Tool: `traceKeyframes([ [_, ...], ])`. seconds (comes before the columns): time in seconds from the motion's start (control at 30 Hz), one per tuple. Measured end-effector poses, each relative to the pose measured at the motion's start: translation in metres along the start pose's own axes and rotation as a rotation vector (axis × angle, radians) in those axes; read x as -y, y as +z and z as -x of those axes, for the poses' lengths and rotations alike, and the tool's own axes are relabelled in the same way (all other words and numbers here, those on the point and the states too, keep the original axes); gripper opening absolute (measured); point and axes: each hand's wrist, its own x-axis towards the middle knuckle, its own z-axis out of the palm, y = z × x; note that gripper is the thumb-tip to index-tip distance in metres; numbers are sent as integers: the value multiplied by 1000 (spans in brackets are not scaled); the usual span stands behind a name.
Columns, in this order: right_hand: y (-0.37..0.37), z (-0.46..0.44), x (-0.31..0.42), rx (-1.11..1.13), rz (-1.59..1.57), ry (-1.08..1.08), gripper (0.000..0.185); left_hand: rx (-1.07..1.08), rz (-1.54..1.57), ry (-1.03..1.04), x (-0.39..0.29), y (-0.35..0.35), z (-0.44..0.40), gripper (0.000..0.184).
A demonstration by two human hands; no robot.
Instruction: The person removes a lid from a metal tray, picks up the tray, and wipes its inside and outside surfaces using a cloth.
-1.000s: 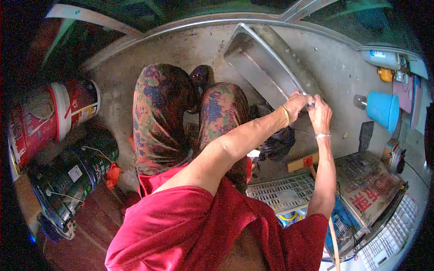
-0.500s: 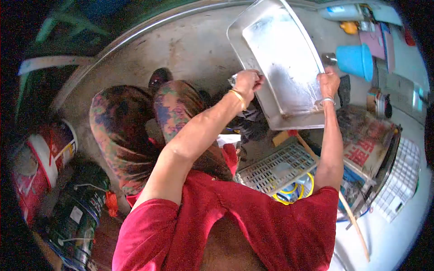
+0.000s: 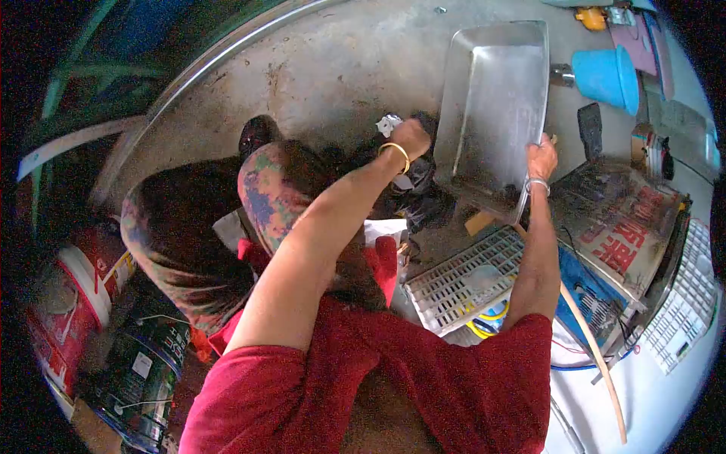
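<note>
A deep rectangular metal tray (image 3: pixel 495 113) stands tilted over the floor, its long side running away from me. My right hand (image 3: pixel 542 159), with a silver bracelet at the wrist, is closed on the tray's right rim near its lower corner. Left of the tray, and apart from it, is my left hand (image 3: pixel 411 140), wearing a gold bangle. Its fingers are curled in and hidden, so what they hold cannot be made out. A crumpled whitish scrap (image 3: pixel 388 125) shows right beside that hand; whether it touches it is unclear. Dark bag-like material (image 3: pixel 420 200) lies below.
A blue bucket (image 3: pixel 605 79) lies on its side at right, near a black flat piece (image 3: pixel 591 130). Closer in are a grey plastic crate (image 3: pixel 473 284), a box with red lettering (image 3: pixel 620 227) and a wooden stick (image 3: pixel 594 348). Paint buckets (image 3: pixel 147 363) stand at left.
The tray has gone from raised and slanted to lower and straighter, with my right hand still on its rim. My left hand has come away from the tray's left side, moving slightly left.
</note>
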Motion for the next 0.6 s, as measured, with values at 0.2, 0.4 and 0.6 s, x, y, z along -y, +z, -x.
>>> traceKeyframes([
  [0.2, 13, 1, -35, 4, 126, 48, 28, 497, 19, 344, 3, -58, -39, 30],
  [0.4, 14, -2, -44, -59, 132, 22, 20, 498, 79, 607, 48, 23, -32, 78],
  [0.6, 18, -3, -50, -115, 75, -32, 20, 356, 276, 426, 49, 121, -11, 32],
])
